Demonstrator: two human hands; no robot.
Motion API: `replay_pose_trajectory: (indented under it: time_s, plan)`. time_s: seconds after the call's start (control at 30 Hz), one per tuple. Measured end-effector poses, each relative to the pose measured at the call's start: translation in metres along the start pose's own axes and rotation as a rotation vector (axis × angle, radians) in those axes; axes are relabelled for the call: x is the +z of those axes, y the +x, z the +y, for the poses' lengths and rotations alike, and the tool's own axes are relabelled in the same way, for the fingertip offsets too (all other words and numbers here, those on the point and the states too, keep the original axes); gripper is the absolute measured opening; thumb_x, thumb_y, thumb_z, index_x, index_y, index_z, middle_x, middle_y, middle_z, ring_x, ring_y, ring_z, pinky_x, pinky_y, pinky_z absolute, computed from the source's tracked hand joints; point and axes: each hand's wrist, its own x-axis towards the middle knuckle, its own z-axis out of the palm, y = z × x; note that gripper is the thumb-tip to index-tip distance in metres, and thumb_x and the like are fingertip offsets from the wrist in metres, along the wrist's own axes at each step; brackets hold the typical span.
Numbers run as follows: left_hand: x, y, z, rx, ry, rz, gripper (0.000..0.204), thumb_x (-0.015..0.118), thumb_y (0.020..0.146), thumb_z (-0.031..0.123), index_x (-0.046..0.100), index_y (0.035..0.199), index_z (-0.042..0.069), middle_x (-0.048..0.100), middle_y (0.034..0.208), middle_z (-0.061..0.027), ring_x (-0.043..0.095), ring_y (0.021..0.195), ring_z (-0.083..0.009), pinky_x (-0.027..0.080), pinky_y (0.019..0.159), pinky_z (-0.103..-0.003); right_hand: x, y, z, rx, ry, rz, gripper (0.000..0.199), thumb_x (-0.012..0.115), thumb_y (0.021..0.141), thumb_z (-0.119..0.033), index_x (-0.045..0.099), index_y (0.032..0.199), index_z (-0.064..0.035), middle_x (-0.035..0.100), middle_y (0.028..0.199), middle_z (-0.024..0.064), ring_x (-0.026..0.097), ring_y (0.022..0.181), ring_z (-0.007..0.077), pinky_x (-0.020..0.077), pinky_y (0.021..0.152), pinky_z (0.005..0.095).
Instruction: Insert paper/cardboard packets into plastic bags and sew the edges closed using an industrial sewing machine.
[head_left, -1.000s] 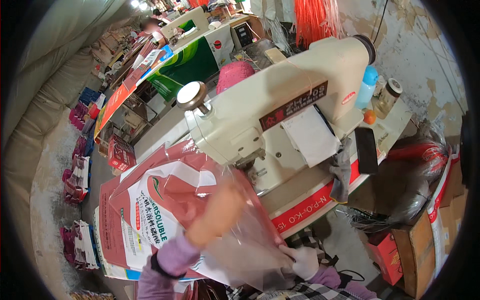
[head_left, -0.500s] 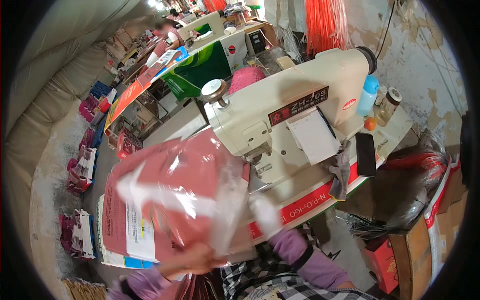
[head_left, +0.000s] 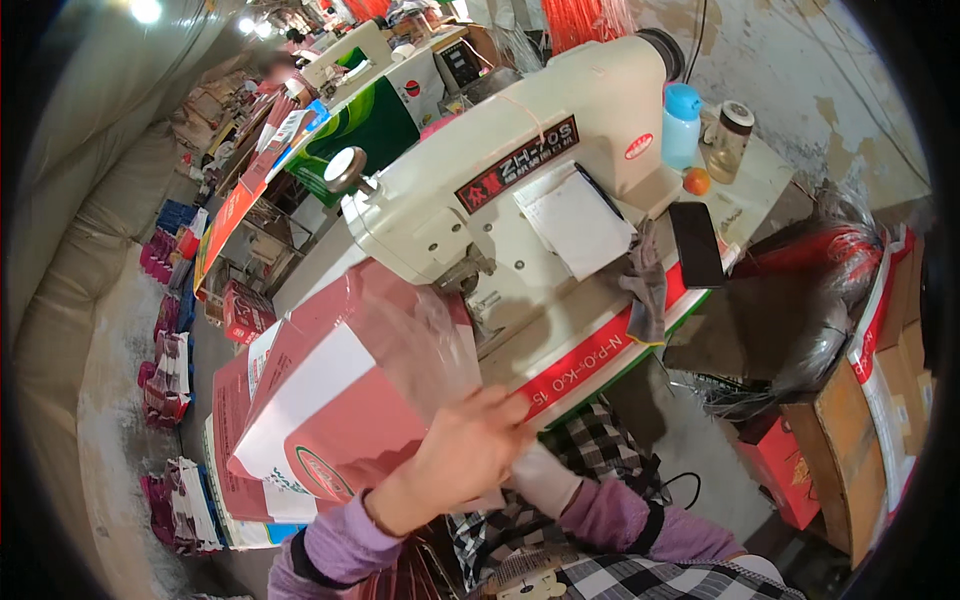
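A pink and white sack (head_left: 355, 425) lies on a stack at the left of the sewing machine (head_left: 520, 170), its near end lifted and bent. Clear plastic liner (head_left: 425, 335) sticks out along the sack's right edge. My bare left hand (head_left: 465, 455) has its fingers closed at the near end of the liner, pinching it. My right hand (head_left: 545, 480), in a white glove, sits just right of the left one and partly behind it. Its fingers are hidden there. The sack's upper right corner reaches close to the machine's needle area (head_left: 480, 300).
On the machine table are a notepad (head_left: 575, 220) with a pen, a grey cloth (head_left: 645, 290), a black phone (head_left: 697, 243), an orange fruit (head_left: 696, 181), a blue bottle (head_left: 682, 125) and a glass jar (head_left: 730, 140). Cardboard boxes (head_left: 830, 480) stand at right. Bundled sacks (head_left: 180, 505) line the left wall.
My left hand has moved right and up to meet the gloved right hand. The sack has turned over, showing its white panel, and the view has shifted.
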Motion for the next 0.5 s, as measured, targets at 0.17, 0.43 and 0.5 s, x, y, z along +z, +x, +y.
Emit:
replay_pose_trajectory:
  time_s: [0.17,0.43,0.5]
  plan:
    - [0.011,-0.06,0.019,0.03,0.154,-0.331,0.012,0.063,0.064,0.01,0.062,0.076,0.011,0.062,0.076,-0.0047,0.06,0.061,-0.0285,0.049,0.055,-0.042,0.003,-0.048,-0.033,0.122,-0.351,-0.034,0.065,0.064,0.086,-0.014,0.035,0.141,0.0053,0.058,0.125,0.0185,0.061,0.105,0.0163,0.0513,0.084,0.0306]
    - [-0.022,-0.041,0.027,-0.264,0.024,-0.263,0.016,0.062,0.067,0.008,0.062,0.084,0.008,0.059,0.076,-0.0076,0.063,0.072,-0.029,0.05,0.062,-0.041,0.018,0.033,-0.003,-0.147,0.092,0.068,0.069,0.069,0.087,-0.025,0.035,0.14,0.0035,0.054,0.127,0.0209,0.057,0.113,0.0275,0.0445,0.096,0.0313]
    - [-0.024,-0.027,0.016,-0.188,0.101,-0.202,0.015,0.063,0.067,0.011,0.062,0.082,0.008,0.059,0.076,-0.0065,0.062,0.07,-0.0279,0.05,0.063,-0.04,0.025,0.026,-0.005,-0.206,0.06,0.021,0.062,0.071,0.084,-0.023,0.042,0.133,0.0023,0.058,0.119,0.0187,0.057,0.112,0.0241,0.0446,0.095,0.0315]
